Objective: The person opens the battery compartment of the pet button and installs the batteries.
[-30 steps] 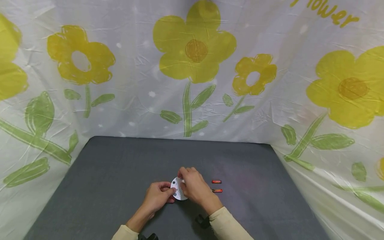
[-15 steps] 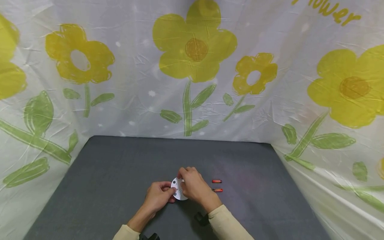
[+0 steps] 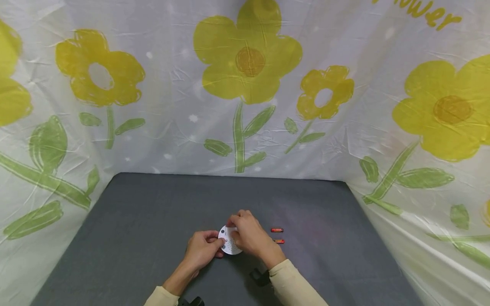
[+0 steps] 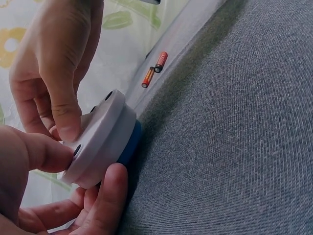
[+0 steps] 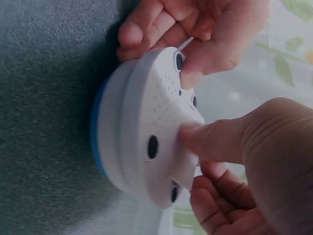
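A round white device (image 3: 232, 245) with a blue base (image 4: 131, 143) stands tilted on its edge on the grey cloth. Its facing side carries speaker holes and several dark oval pads (image 5: 153, 146). My left hand (image 3: 200, 250) holds the rim, thumb on the white face and fingers behind the blue side. Over the device's other side, my right hand (image 3: 250, 238) pinches a white battery cover (image 5: 185, 169), thumb on its face and fingers curled at the far edge. One corner of that cover stands raised from the face in the right wrist view. The right hand hides part of the device in the head view.
Two red batteries, a farther one (image 3: 277, 230) and a nearer one (image 3: 280, 241), lie right of my right hand on the grey tablecloth (image 3: 160, 204). White curtains (image 3: 172, 106) printed with yellow flowers enclose the table's back and sides.
My right hand has shifted slightly up and to the right, covering a little more of the nearer battery. The left hand keeps its hold on the device.
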### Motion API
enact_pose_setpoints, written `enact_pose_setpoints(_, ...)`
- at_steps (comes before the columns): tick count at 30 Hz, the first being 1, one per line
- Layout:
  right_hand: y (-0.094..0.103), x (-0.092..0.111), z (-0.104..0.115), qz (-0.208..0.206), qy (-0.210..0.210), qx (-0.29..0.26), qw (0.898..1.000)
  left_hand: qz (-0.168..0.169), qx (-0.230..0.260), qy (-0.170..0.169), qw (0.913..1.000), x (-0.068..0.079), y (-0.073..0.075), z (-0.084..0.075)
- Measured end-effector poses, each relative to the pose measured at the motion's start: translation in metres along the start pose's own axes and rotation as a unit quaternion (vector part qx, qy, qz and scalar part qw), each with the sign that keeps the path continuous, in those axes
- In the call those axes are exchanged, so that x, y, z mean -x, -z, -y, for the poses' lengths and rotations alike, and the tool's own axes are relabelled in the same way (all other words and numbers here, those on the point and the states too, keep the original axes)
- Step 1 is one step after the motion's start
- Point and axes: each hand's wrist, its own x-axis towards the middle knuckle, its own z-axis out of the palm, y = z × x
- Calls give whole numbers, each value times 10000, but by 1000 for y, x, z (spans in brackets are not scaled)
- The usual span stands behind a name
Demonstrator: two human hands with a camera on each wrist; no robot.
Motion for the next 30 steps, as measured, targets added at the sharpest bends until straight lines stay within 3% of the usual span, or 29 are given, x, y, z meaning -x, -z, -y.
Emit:
enact_pose_setpoints(9, -6, 1, -7, -485, 77, -320, 9983, -57, 4, -22, 10000, -1, -1, 0)
enact_pose_setpoints(14, 0, 2, -12, -543, 152, -686, 9960, -56, 3, 24, 10000, -1, -2, 0)
enact_pose_setpoints(23, 31, 17, -48, -893, -491, -733, 9921, -53, 69, 24, 10000, -1, -2, -1)
enact_pose_setpoints(30, 60, 42, -83, -439, -1120, -792, 9896, -99, 152, 33, 9998, 0, -2, 0)
